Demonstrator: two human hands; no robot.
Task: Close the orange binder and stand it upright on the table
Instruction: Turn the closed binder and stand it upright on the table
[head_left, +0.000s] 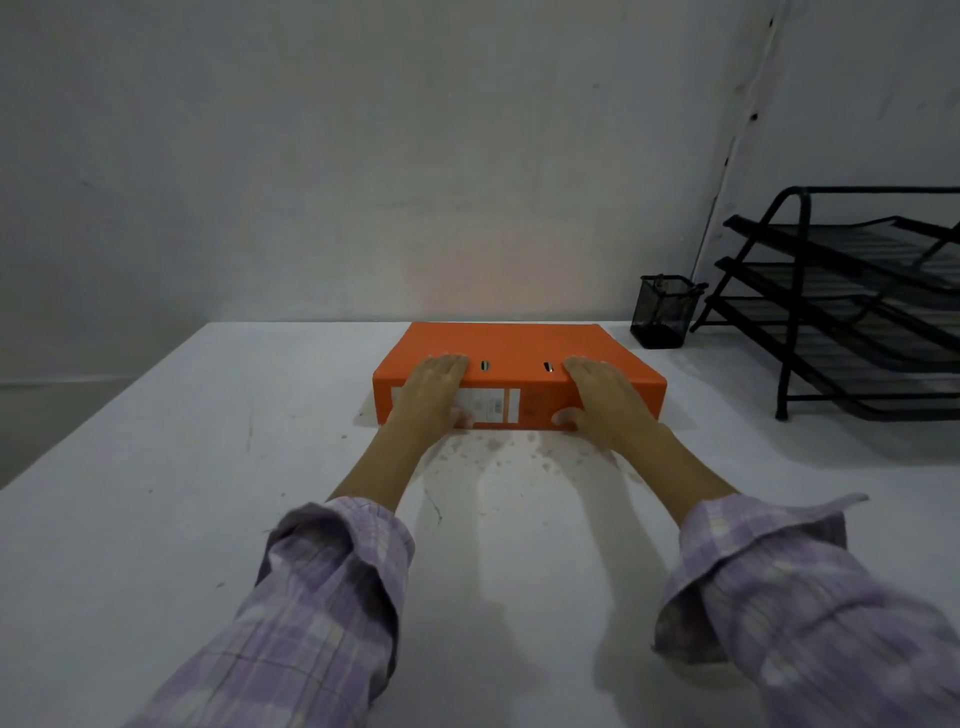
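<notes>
Head view: both hands (434, 387) (602, 392) grasp flat boxy orange binder (514, 345)

- The binder (519, 358) is lying flat on the table (156, 467), toward its far edge, close to the wall (363, 156) behind it.
- The left hand (434, 389) is resting over the binder's near left part, the right hand (597, 389) over its near right part, both touching it.
- The pen cup (662, 312) is standing right of the binder, apart from it.
- The tiered tray rack (841, 301) is sitting further right, seemingly just beside the cup.
</notes>
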